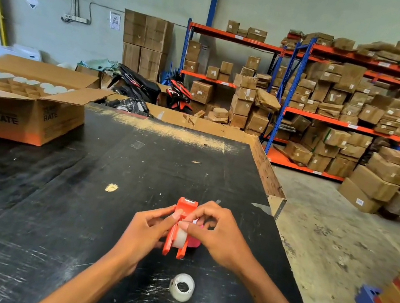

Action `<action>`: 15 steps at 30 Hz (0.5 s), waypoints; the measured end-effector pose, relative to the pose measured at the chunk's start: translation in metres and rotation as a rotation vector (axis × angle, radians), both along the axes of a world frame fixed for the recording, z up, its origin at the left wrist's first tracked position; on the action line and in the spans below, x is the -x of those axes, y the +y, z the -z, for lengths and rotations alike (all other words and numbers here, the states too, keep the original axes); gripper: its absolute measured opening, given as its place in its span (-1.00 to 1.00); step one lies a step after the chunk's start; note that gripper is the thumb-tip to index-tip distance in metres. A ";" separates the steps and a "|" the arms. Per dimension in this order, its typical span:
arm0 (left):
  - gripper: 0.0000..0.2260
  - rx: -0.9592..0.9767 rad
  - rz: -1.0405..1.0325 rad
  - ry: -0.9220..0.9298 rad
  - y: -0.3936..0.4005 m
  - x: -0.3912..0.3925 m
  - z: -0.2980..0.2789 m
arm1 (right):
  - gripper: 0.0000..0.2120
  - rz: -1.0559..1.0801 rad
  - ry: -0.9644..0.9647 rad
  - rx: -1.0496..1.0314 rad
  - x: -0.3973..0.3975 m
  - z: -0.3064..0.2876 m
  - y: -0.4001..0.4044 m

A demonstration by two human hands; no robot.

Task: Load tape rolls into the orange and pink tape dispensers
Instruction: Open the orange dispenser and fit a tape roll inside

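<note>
Both hands grip the orange dispenser [179,227], left hand [147,230] and right hand [216,236] pinching it, a spare tape roll [181,287] just below them.

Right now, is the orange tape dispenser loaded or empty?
Loaded: a clear tape roll sits between the orange dispenser side walls.

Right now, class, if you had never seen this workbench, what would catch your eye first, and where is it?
First, the bright orange plastic tape dispenser at the centre of the black worktable, gripped by the left hand and right hand, with a pink plastic dispenser peeking out behind. A loose clear tape roll lies nearer the person.
</note>
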State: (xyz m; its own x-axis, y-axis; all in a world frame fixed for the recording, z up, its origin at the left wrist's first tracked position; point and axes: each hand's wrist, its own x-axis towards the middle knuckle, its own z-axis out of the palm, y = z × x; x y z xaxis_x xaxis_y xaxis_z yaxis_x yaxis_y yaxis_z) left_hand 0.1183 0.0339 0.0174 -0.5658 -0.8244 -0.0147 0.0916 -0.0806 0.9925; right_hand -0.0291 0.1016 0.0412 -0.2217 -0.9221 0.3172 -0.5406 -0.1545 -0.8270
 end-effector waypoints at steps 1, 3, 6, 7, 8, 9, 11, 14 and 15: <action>-0.73 0.005 0.019 -0.009 0.001 -0.001 0.000 | -0.93 -0.002 0.004 0.017 0.001 -0.002 0.000; -0.75 0.018 0.058 -0.022 0.003 -0.002 -0.002 | -0.94 0.007 0.005 0.043 0.005 -0.009 -0.002; -0.76 0.042 0.105 -0.039 0.006 -0.003 -0.006 | -0.96 0.046 0.012 0.061 0.014 -0.018 -0.006; -0.76 0.044 0.116 -0.043 0.007 -0.003 -0.006 | -0.96 0.056 0.007 0.055 0.017 -0.020 -0.008; -0.77 0.043 0.126 -0.046 0.008 -0.004 -0.007 | -0.96 0.059 -0.005 0.040 0.019 -0.020 -0.010; -0.77 0.038 0.134 -0.049 0.009 -0.004 -0.007 | -0.96 0.058 -0.009 0.019 0.021 -0.020 -0.012; -0.77 0.016 0.146 -0.050 0.010 -0.004 -0.008 | -0.94 0.062 0.025 -0.007 0.024 -0.019 -0.014; -0.76 -0.016 0.157 -0.046 0.012 -0.003 -0.008 | -0.92 0.077 0.049 -0.012 0.026 -0.017 -0.014; -0.76 -0.019 0.163 -0.048 0.012 -0.003 -0.009 | -0.92 0.077 0.044 -0.014 0.026 -0.017 -0.014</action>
State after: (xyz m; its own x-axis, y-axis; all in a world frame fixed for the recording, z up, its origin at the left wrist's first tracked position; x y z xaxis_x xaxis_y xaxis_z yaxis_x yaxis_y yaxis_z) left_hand 0.1217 0.0461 0.0259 -0.6900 -0.7214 -0.0597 0.0285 -0.1095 0.9936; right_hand -0.0550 0.0878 0.0584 -0.2787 -0.9070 0.3156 -0.5860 -0.0998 -0.8041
